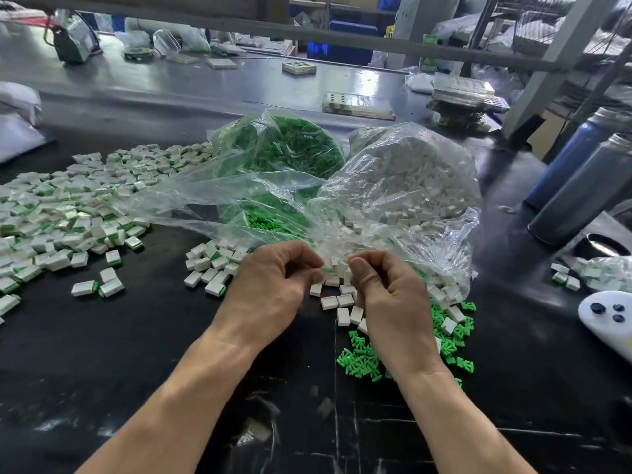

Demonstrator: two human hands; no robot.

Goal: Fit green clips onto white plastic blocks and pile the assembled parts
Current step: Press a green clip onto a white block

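My left hand [273, 278] and my right hand [386, 292] meet over the black table [136, 354], both with curled fingers. My right hand pinches a white block [342, 269] at its fingertips. The left fingertips close beside that block; what they hold is hidden. Loose white blocks [345, 300] lie under the hands. Green clips [362, 360] are scattered to the right of my right wrist. A wide pile of assembled parts [68, 213] covers the left side. An open clear bag of green clips [280, 148] and a clear bag of white blocks [410, 179] stand just behind the hands.
Two dark cylinders [581, 186] lean at the right. A white controller [612, 316] lies near the right edge, with a small bag of assembled parts [595, 275] behind it. A smaller heap of assembled parts [212, 265] sits left of my left hand. Trays and clutter fill the far bench.
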